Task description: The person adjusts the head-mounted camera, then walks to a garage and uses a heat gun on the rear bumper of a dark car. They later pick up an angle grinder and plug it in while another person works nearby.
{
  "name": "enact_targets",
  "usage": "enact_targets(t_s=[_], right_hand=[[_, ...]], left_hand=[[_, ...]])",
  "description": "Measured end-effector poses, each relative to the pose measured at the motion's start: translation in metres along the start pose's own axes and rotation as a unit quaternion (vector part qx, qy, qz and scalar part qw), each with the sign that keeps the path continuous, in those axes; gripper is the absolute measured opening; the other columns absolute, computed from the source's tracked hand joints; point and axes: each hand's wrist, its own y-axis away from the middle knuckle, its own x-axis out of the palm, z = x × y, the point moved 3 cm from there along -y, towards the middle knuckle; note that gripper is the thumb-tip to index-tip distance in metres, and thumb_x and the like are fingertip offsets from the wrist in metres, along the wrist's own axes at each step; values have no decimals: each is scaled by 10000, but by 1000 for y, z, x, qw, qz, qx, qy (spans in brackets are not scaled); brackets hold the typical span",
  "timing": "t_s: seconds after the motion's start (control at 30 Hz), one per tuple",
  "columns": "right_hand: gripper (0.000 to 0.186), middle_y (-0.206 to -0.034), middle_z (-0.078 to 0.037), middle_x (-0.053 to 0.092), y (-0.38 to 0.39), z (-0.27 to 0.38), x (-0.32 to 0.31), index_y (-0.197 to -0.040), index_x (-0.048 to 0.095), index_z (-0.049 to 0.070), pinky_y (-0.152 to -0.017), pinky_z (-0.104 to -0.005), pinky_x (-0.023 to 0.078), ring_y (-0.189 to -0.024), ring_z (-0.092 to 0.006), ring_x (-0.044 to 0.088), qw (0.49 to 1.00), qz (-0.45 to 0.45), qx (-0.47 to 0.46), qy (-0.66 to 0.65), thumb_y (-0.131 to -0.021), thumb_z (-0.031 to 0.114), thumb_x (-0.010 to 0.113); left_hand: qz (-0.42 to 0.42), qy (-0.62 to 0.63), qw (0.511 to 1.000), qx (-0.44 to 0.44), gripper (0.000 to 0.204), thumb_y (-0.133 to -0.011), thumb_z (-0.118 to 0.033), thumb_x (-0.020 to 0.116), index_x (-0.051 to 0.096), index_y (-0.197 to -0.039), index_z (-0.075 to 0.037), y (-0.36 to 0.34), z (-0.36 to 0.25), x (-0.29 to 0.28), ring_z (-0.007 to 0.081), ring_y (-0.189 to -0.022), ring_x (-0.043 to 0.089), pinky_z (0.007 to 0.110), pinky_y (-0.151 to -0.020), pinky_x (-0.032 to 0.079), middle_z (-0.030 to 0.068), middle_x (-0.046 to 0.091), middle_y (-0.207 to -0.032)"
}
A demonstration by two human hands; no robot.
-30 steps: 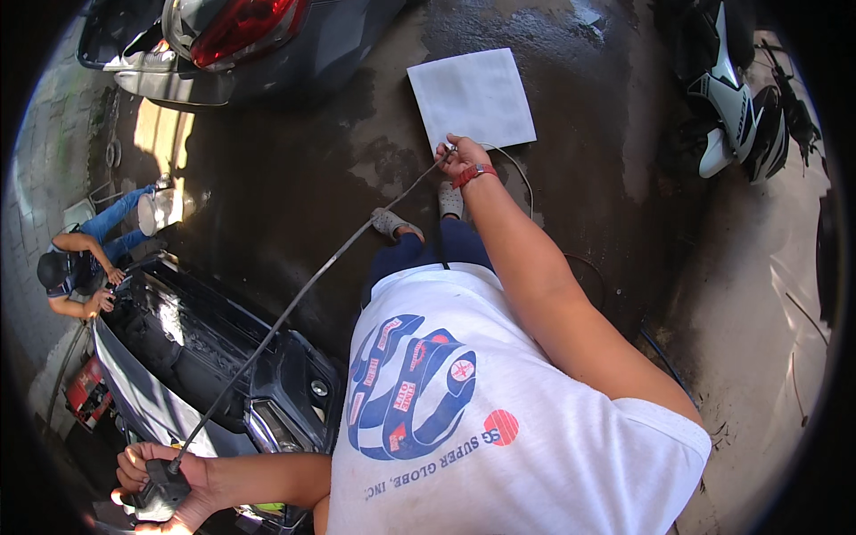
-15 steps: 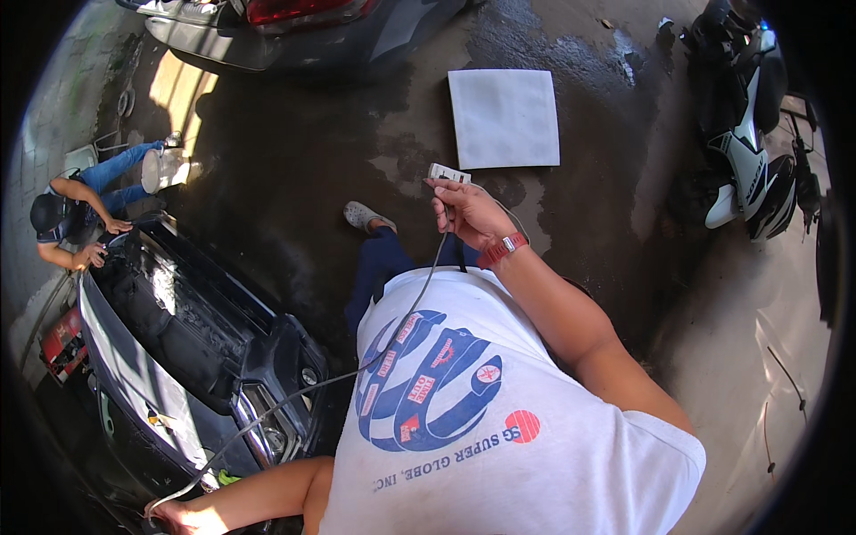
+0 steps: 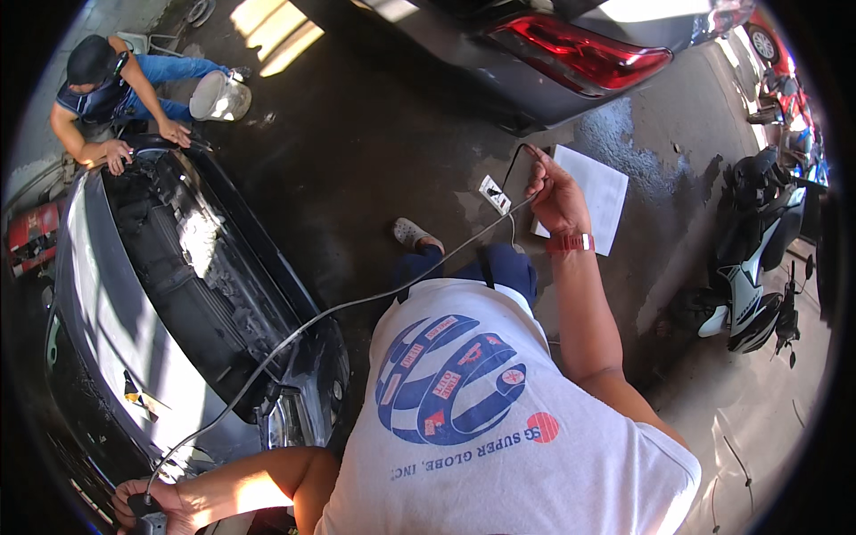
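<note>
My left hand (image 3: 169, 510), at the lower left, is wrapped round a dark corded tool (image 3: 147, 514), mostly cut off by the picture's edge. From there a grey cord (image 3: 308, 323) runs across the front of a car and my body to my right hand (image 3: 560, 201). Its fingers are closed on the cord, and a red watch is on the wrist. Beside those fingers, a white extension outlet (image 3: 495, 195) has a black lead curving up from it toward my fingertips. Whether the outlet hangs or rests on the floor, I cannot tell.
The car (image 3: 134, 330) at left has its front opened up. A person (image 3: 98, 98) leans hands on its far end, near a white bucket (image 3: 220, 95). Another car's rear (image 3: 535, 62) stands ahead. A white panel (image 3: 597, 196) lies on wet floor; a motorcycle (image 3: 753, 259) stands right.
The view has shifted, bringing in more of the car ahead. My right hand has reached farther out, and the outlet now sits apart from its fingers. More of the left hand's tool shows.
</note>
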Motion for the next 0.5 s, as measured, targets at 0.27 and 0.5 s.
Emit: enact_targets(t_s=[0.27,0.5], right_hand=[[193,-798,-22,656,-157,-52,103,-1161,646,15,-625,-291,516,-666,-143,612,999,15,-13,-44,-1039,158,601],[102,-784,-109,653,-317,-94,184,-987,659,-17,-634,-357,520,-664,-240,620,994,-57,-43,-87,-991,49,581]], left_hand=[[-42,-65,997,16,495,-982,-400,685,586,-1414,-176,-62,114,-30,197,-1066,657,386,-888,553,54,697,-1250],[-26,-108,994,20,560,-996,-435,657,560,-1465,-145,-87,251,12,206,-1082,662,389,-888,550,60,707,-1269]])
